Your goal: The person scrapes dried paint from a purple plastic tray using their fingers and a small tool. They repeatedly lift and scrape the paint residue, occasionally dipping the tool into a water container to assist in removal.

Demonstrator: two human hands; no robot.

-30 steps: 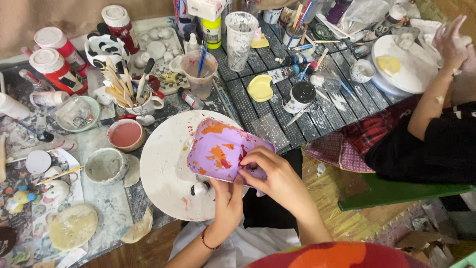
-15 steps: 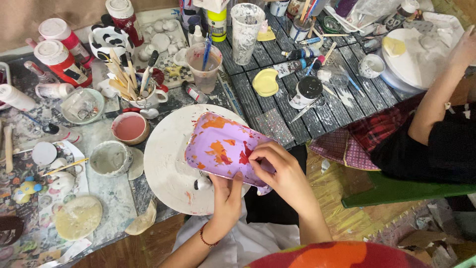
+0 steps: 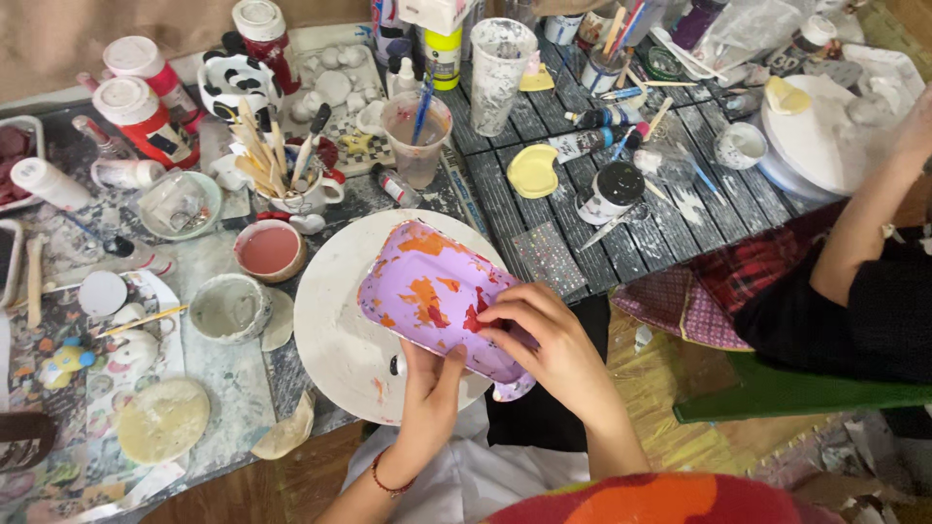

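Note:
A purple ceramic dish with orange and red paint patches is held upside down over a round white turntable. My left hand grips the dish from below at its near edge. Over the near right side of the dish my right hand rests with its fingertips pressed on a red patch. No brush is visible in either hand.
A pink paint bowl, a grey slip bowl, a mug of brushes, a water cup and paint bottles crowd the table. Another person's arm reaches to a white turntable at the right.
The dish has tilted and shifted slightly toward me over the turntable. My right hand has slid across its near side. The other person's arm has moved further right.

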